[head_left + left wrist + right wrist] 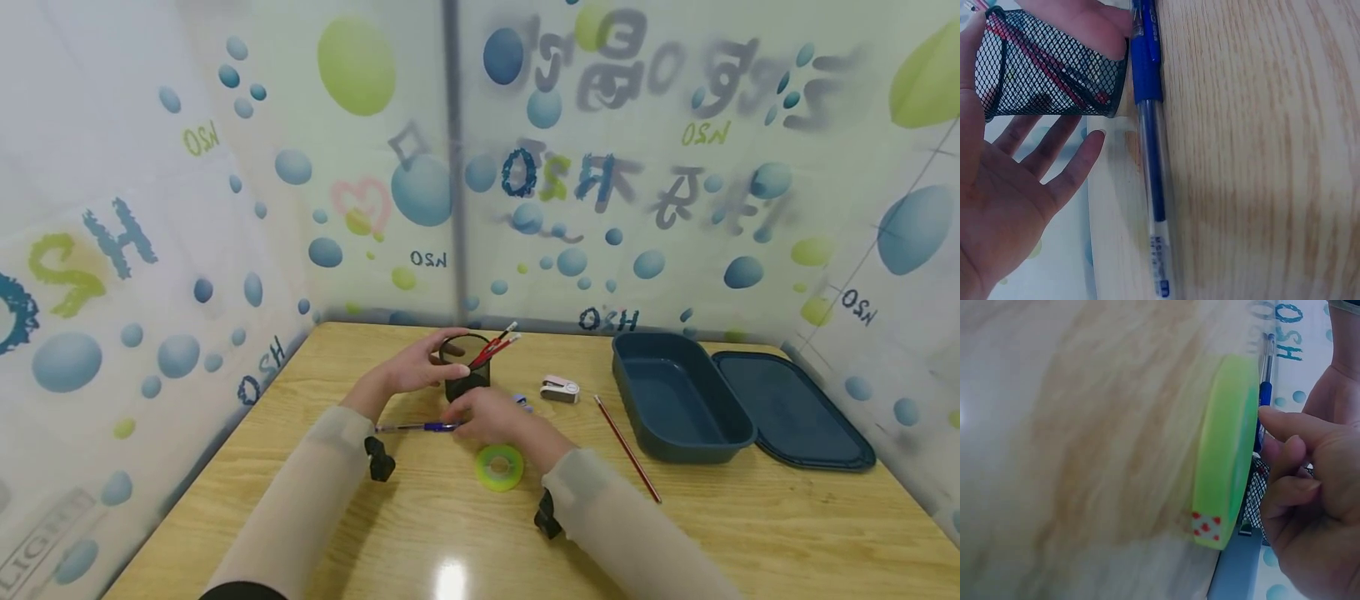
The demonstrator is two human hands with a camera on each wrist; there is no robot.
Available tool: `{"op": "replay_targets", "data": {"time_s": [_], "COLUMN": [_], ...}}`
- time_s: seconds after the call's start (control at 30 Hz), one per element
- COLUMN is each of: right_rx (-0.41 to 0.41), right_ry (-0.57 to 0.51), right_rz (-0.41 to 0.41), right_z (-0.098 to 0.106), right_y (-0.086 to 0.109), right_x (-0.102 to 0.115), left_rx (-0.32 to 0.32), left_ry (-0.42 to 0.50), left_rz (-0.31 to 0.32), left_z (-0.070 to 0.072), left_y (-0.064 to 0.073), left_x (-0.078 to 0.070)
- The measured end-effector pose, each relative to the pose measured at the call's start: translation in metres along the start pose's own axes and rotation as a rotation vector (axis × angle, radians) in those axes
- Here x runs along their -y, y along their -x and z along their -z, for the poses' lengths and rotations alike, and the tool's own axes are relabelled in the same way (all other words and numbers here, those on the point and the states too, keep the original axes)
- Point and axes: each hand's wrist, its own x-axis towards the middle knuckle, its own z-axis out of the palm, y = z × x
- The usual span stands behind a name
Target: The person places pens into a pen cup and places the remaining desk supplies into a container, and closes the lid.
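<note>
The blue ballpoint pen (438,427) lies on the surface (405,533) before the mesh pen holder (468,385), its clip end reaching the fingertips of the right hand (491,414); whether that grip pinches it cannot be told. The left hand (408,366) grips the holder, far fingers partly masked. The right hand partly hides a small blue object (522,402).

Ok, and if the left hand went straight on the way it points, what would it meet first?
Most likely the black mesh cup: it stands between the thumb and fingers of the left hand, though exact contact is unclear.
</note>
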Motion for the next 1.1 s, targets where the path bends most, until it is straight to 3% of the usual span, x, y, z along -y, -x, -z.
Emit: {"op": "replay_targets", "data": {"time_s": [0.23,0.57,0.73,1.1], "right_rx": [-0.008,0.037,0.052,-0.011], "right_ry": [0.052,-0.002,0.011,0.001], "right_rz": [0.019,-0.010,0.032,0.074], "right_z": [-0.002,0.000,-0.003,0.009], "right_y": [-0.001,0.004,0.004,0.023], "right_x": [0.003,0.001,-0.010,0.006], "left_rx": [0.000,-0.010,-0.001,-0.003], "left_ry": [0.000,-0.009,0.001,0.002], "left_rz": [-0.003,-0.001,-0.008,-0.006], "left_z": [0.000,-0.001,-0.002,0.000], "left_y": [0.000,0.001,0.001,0.000], "left_x": [0.000,-0.001,0.000,0.002]}}
